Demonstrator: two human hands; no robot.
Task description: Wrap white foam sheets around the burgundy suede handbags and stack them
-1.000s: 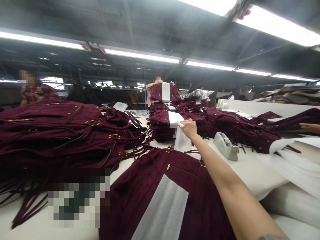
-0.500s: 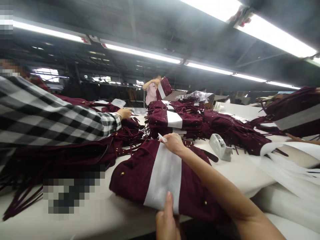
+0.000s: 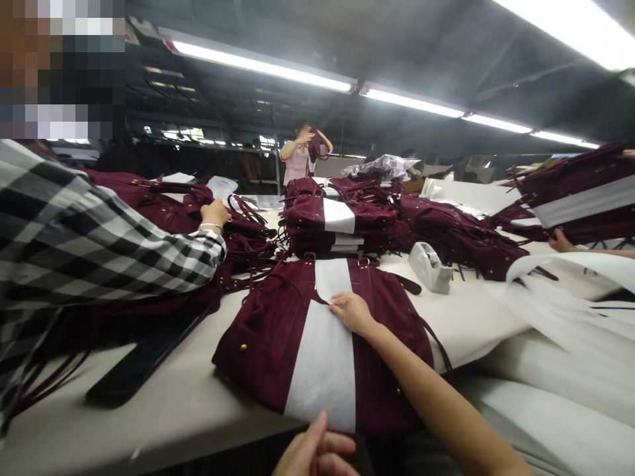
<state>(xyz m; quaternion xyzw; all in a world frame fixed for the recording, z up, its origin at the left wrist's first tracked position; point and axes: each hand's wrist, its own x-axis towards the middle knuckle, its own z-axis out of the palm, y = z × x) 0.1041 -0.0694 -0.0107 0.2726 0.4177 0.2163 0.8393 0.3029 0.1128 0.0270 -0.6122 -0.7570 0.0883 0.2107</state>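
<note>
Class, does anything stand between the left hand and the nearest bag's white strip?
Nothing visible does: the left hand is by the near end of the white strip, the right hand farther up the bag.

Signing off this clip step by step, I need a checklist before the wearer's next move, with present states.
1. Front bag resting on table: ok.
2. White strip lying across bag: ok.
3. Right hand at strip: ok.
4. Left hand touching strip's near end: cannot tell.
5. Strip fastened under right fingers: cannot tell.
6. Checked sleeve clear of front bag: ok.
</note>
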